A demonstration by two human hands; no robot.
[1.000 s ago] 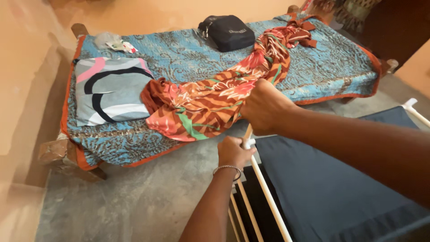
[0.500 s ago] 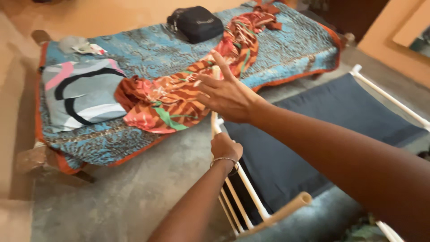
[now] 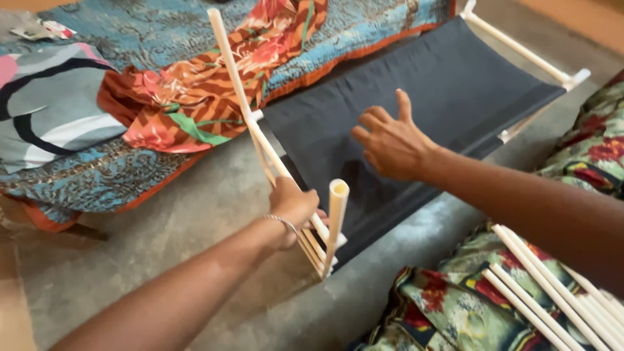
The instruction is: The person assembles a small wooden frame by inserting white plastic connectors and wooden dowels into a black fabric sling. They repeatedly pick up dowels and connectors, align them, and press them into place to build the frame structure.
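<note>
The left hand (image 3: pixel 294 207) clenches the white pipe frame (image 3: pixel 242 107), whose long axis runs toward 11 o'clock; the right hand (image 3: pixel 390 143), released, hovers over the dark cloth (image 3: pixel 455 71) at 2 o'clock.

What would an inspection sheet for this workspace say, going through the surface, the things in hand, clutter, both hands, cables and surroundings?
Surface: grey floor, bare where visible.
Job's things: white pipe frame with dark fabric panel stretched flat across it.
Clutter: orange patterned cloth and grey pillow on the blue bedcover; loose white pipes on floral cloth.
Grippers: left hand grips a frame pipe; right hand spread open at the fabric.
Cables: nothing seen.
Surroundings: low bed; nothing else seen.
</note>
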